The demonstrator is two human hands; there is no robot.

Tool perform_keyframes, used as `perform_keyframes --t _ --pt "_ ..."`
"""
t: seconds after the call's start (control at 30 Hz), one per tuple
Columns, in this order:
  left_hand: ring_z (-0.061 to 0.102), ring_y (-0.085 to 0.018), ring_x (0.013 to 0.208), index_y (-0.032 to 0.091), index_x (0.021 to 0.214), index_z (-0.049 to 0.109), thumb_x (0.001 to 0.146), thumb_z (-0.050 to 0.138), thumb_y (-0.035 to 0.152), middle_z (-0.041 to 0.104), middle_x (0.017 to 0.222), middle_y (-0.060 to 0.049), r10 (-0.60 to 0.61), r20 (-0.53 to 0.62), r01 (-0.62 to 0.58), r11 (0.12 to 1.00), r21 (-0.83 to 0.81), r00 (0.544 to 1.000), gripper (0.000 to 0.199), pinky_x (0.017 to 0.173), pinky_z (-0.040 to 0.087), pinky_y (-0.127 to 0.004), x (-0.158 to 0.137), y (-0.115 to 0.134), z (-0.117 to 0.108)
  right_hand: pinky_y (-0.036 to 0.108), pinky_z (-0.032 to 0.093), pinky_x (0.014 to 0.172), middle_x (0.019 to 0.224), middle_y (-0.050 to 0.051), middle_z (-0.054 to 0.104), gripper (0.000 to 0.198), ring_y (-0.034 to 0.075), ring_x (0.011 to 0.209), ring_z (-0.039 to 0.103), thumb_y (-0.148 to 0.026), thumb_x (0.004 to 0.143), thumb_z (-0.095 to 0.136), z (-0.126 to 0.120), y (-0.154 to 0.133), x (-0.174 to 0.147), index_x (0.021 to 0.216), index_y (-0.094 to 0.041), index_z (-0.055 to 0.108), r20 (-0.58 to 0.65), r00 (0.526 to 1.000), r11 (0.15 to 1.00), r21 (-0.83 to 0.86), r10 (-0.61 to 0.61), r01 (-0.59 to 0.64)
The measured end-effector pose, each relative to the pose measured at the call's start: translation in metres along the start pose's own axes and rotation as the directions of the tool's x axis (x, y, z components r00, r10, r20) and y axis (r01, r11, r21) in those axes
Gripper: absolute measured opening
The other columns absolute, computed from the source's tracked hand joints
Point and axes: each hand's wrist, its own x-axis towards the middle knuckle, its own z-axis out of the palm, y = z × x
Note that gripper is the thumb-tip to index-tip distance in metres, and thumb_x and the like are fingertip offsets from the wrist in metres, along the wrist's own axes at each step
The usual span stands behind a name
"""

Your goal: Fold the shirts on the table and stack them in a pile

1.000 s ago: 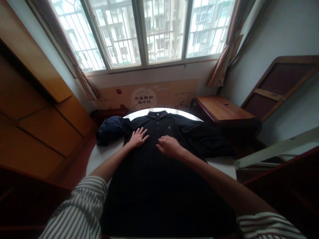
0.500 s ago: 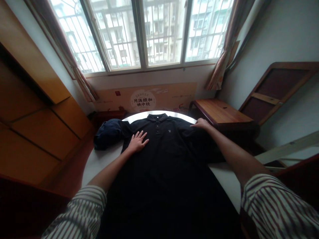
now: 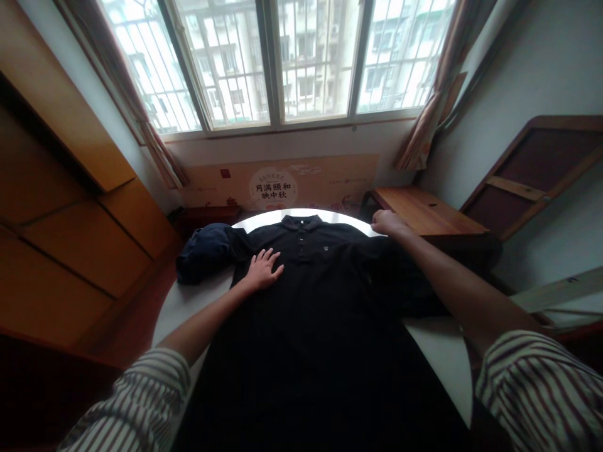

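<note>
A black polo shirt (image 3: 311, 314) lies spread front up on a round white table (image 3: 181, 311), its buttoned collar toward the window. My left hand (image 3: 262, 270) rests on the left side of its chest, fingers spread and pressing nothing else. At the right sleeve, my right hand (image 3: 389, 223) is closed with the sleeve's upper edge pinched in its fingers. A dark navy bundle of cloth (image 3: 202, 251) sits beside the left sleeve on the table.
Behind the table's right side stands a wooden desk (image 3: 431, 210). A wooden panel (image 3: 518, 169) leans on the right wall. Orange-brown cabinets (image 3: 117, 220) line the left. A printed banner (image 3: 325, 179) hangs under the barred window (image 3: 315, 63).
My right hand has moved to the right, drawing the sleeve outward. The left hand stays on the chest, and the view has shifted slightly.
</note>
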Motion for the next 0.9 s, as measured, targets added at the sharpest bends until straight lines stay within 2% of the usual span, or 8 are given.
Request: perform_keyframes --t 0.13,0.27,0.4,0.47,0.53,0.63,0.73,0.9 --pt "0.051 -0.028 0.128 0.02 0.133 0.056 0.098 0.035 0.048 0.052 0.141 -0.013 -0.076 -0.007 0.076 0.996 -0.038 0.997 0.049 0.109 0.038 -0.041 0.045 0.003 -0.017 0.025 0.048 0.088 0.106 0.013 0.073 0.023 0.022 0.101 0.066 -0.021 0.083 0.059 0.032 -0.061 0.008 0.097 -0.014 0.076 0.144 0.975 0.985 0.023 -0.17 0.168" --pt "0.037 -0.029 0.141 0.018 0.147 0.042 0.1 0.026 0.042 0.039 0.154 -0.015 -0.194 0.005 0.194 0.98 -0.039 0.981 0.055 0.115 0.031 -0.046 0.093 -0.01 -0.017 0.026 0.044 0.097 0.125 0.013 0.067 0.037 0.023 0.115 0.06 -0.029 0.091 0.055 0.071 -0.114 0.016 0.122 -0.014 0.067 0.232 0.935 0.964 0.069 -0.267 0.258" --pt "0.021 -0.032 0.149 0.024 0.153 0.034 0.097 0.028 0.054 0.025 0.162 -0.01 -0.272 0.054 0.274 0.961 -0.029 0.961 0.064 0.117 0.018 -0.059 0.109 -0.034 -0.002 0.049 0.034 0.11 0.151 0.016 0.044 0.06 0.033 0.136 0.042 -0.049 0.096 0.045 0.101 -0.13 0.021 0.148 -0.019 0.042 0.301 0.921 0.969 0.079 -0.247 0.234" --pt "0.016 -0.03 0.15 0.027 0.155 0.029 0.096 0.026 0.058 0.019 0.164 -0.007 -0.287 0.071 0.289 0.957 -0.024 0.955 0.067 0.118 0.013 -0.06 0.112 -0.043 0.002 0.064 0.023 0.111 0.159 0.014 0.03 0.066 0.039 0.143 0.028 -0.056 0.097 0.039 0.109 -0.127 0.022 0.154 -0.023 0.032 0.326 0.919 0.975 0.075 -0.222 0.209" --pt "0.013 -0.029 0.151 0.028 0.156 0.026 0.095 0.025 0.06 0.015 0.164 -0.006 -0.296 0.082 0.298 0.954 -0.02 0.952 0.068 0.119 0.01 -0.06 0.115 -0.048 0.004 0.069 0.012 0.112 0.163 0.012 0.019 0.066 0.04 0.147 0.017 -0.058 0.098 0.034 0.113 -0.124 0.023 0.156 -0.026 0.026 0.339 0.917 0.977 0.079 -0.211 0.196" --pt "0.013 -0.029 0.151 0.029 0.156 0.027 0.096 0.027 0.06 0.015 0.164 -0.006 -0.297 0.077 0.3 0.953 -0.031 0.952 0.067 0.119 0.009 -0.06 0.119 -0.05 0.004 0.069 0.01 0.113 0.164 0.011 0.018 0.066 0.038 0.149 0.014 -0.058 0.098 0.035 0.108 -0.124 0.022 0.156 -0.028 0.023 0.334 0.917 0.975 0.105 -0.219 0.195" --pt "0.016 -0.03 0.15 0.026 0.154 0.031 0.098 0.033 0.057 0.019 0.164 -0.009 -0.284 0.048 0.287 0.955 -0.076 0.958 0.064 0.118 0.009 -0.061 0.118 -0.05 0.004 0.062 0.021 0.114 0.161 0.015 0.026 0.063 0.035 0.147 0.022 -0.048 0.099 0.042 0.088 -0.125 0.01 0.155 -0.021 0.029 0.28 0.921 0.96 0.153 -0.271 0.236" --pt "0.021 -0.035 0.146 0.013 0.15 0.036 0.1 0.038 0.048 0.025 0.16 -0.018 -0.245 0.0 0.243 0.963 -0.117 0.97 0.061 0.113 0.011 -0.066 0.11 -0.042 -0.004 0.032 0.038 0.108 0.139 0.012 0.057 0.04 0.022 0.125 0.053 -0.032 0.099 0.044 0.027 -0.098 -0.062 0.133 -0.015 0.057 0.102 0.906 0.892 0.248 -0.412 0.378"
